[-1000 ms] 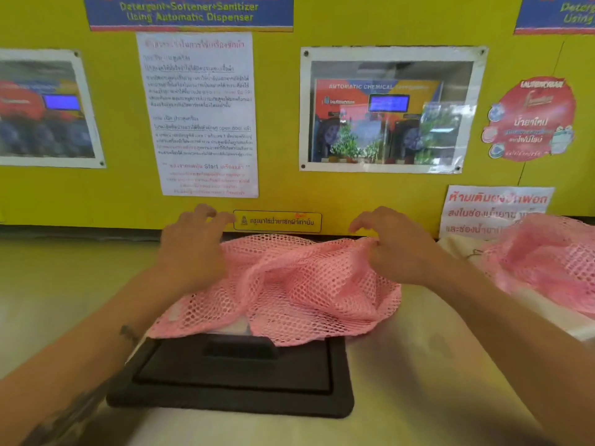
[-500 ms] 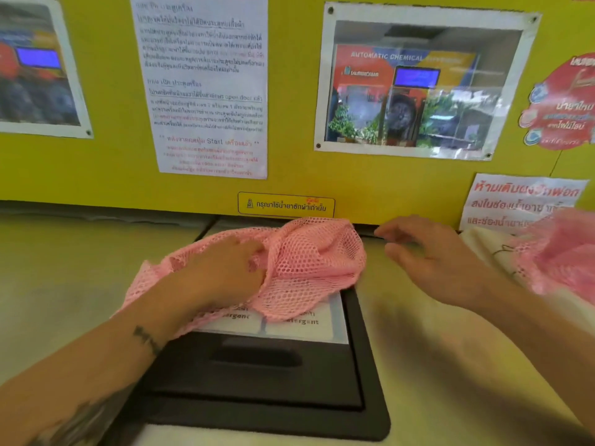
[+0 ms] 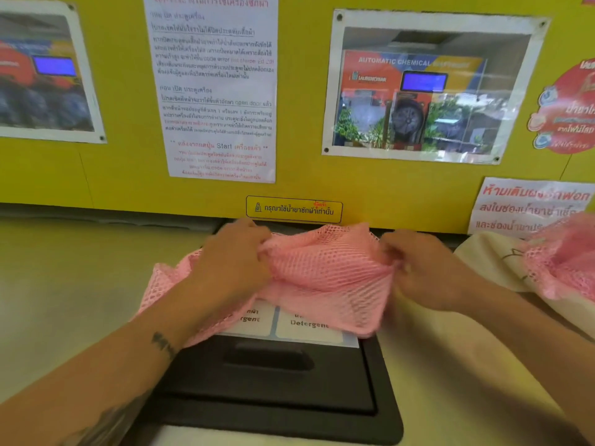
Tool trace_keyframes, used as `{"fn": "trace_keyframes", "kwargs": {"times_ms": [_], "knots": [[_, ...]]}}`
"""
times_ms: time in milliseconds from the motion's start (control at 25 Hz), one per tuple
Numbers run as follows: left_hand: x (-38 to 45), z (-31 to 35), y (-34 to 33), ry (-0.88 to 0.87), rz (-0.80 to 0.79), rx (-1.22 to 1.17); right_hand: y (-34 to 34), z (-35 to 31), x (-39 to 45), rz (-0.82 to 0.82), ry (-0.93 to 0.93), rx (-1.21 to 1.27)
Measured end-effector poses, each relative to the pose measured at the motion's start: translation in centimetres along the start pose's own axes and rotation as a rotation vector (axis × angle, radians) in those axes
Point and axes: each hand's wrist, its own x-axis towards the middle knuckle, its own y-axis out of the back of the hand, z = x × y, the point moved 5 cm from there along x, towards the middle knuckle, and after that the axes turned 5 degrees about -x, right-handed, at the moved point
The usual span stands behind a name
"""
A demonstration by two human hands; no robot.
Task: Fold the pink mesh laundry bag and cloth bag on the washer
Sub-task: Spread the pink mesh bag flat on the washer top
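A pink mesh laundry bag [image 3: 325, 281] lies bunched on the washer top [image 3: 64, 300], over the back of the black detergent lid [image 3: 273, 391]. My left hand [image 3: 235, 265] grips its upper left part with curled fingers. My right hand [image 3: 425, 272] pinches its right edge. The mesh is stretched between the two hands, and its left end trails out under my left forearm. At the far right a cream cloth bag [image 3: 489, 265] lies on the washer, partly covered by a second piece of pink mesh [image 3: 566, 262].
A yellow wall [image 3: 306, 175] with paper notices and framed pictures rises right behind the washer. The black lid carries white "Detergent" labels [image 3: 309, 326]. Cream washer surface extends to the left and to the front right.
My right hand moved left from the bare washer top and took hold of the mesh bag's right edge. The left hand shifted up and closed on the mesh. The camera moved nearer.
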Motion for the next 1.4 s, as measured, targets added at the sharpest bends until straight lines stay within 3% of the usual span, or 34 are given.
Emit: {"fn": "trace_keyframes", "kwargs": {"times_ms": [120,200,280,400,480,600,680,760,840,960,1000,1040,1120,1200,1240,1320,1400], "knots": [[0.3,-1.1,3.2,-0.051,0.265,-0.138,2.2,4.6,-0.8,-0.011,-0.198,-0.193],[0.1,-1.0,3.8,-0.069,0.286,-0.249,3.0,6.6,-1.5,-0.019,-0.278,-0.210],[-0.3,0.0,3.0,-0.051,0.150,-0.422,3.4,6.1,-1.6,0.071,-0.300,-0.052],[-1.5,2.7,1.3,-0.115,-0.182,-0.548,2.3,3.2,-0.4,0.139,-0.249,0.070],[-2.5,4.1,0.4,-0.166,-0.348,-0.561,0.2,1.1,0.4,0.006,-0.188,0.070],[-3.9,6.1,-0.6,-0.251,-0.615,-0.729,-2.7,0.6,0.6,-0.233,-0.245,0.037],[-4.4,6.7,-0.4,-0.270,-0.707,-0.838,-1.6,1.0,0.5,-0.184,-0.263,0.067],[-4.2,6.1,0.0,-0.262,-0.710,-0.896,1.0,1.4,0.2,-0.044,-0.253,0.250],[-4.4,5.5,0.4,-0.260,-0.813,-1.031,3.3,2.1,-0.8,0.023,-0.247,0.554],[-5.3,5.4,1.4,-0.232,-1.130,-1.261,4.8,2.9,-2.3,-0.083,-0.251,1.108],[-5.3,5.4,1.7,-0.208,-1.153,-1.287,4.7,3.1,-2.4,-0.104,-0.273,1.150],[-5.0,5.3,1.8,-0.186,-1.103,-1.276,4.3,3.8,-2.3,-0.084,-0.311,1.042],[-3.5,4.8,1.7,-0.156,-0.728,-1.111,3.7,4.1,-2.0,0.006,-0.351,0.582],[-2.2,3.9,1.5,-0.137,-0.300,-0.788,2.3,2.2,-1.8,-0.076,-0.286,0.318],[-2.0,3.8,1.4,-0.149,-0.180,-0.650,1.2,1.1,-1.8,-0.164,-0.227,0.237],[-2.1,4.0,0.8,-0.187,-0.115,-0.497,-0.2,-0.9,-1.8,-0.264,-0.119,0.092],[-2.2,3.7,-0.4,-0.192,-0.256,-0.403,0.2,-2.1,-1.5,-0.196,-0.044,0.076]]}}
